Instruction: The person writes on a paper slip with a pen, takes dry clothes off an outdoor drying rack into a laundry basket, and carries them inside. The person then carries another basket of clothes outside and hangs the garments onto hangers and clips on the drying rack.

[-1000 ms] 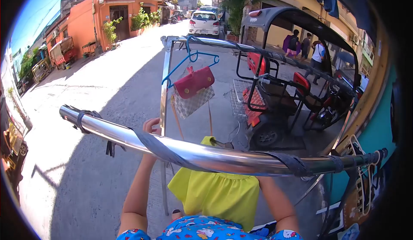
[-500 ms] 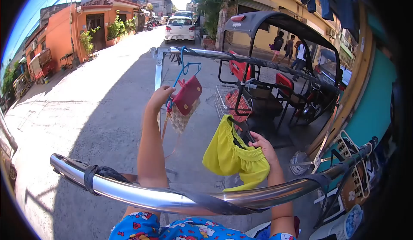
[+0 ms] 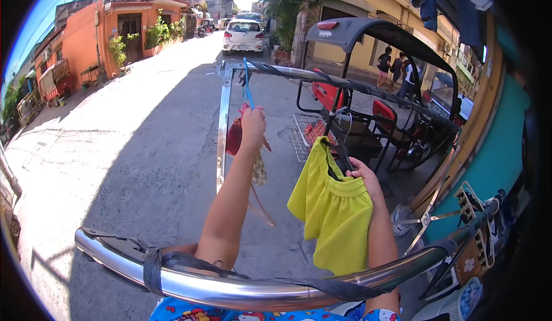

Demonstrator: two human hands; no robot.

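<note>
My left hand [image 3: 253,127] is closed on the lower part of a blue hanger [image 3: 247,85], which hooks over the far metal rail [image 3: 287,72] near its left end. A red and checkered bag [image 3: 234,137] hangs there, partly hidden behind that hand, its strap dangling below. My right hand [image 3: 363,177] grips a black hanger [image 3: 341,159] that carries yellow-green shorts [image 3: 336,212]. The hook of this hanger points up, below the far rail and apart from it.
A near metal rail [image 3: 230,289] wrapped in dark strips crosses below my forearms. Behind the far rail stands a black and red tricycle [image 3: 385,114]. White hangers [image 3: 480,223] and a white basket [image 3: 460,304] are at the right. Several people walk beyond.
My left hand has moved right and up along the blue hanger, and the bag has turned. The shorts have shifted slightly right and now hang straighter, with the black hanger's hook in view.
</note>
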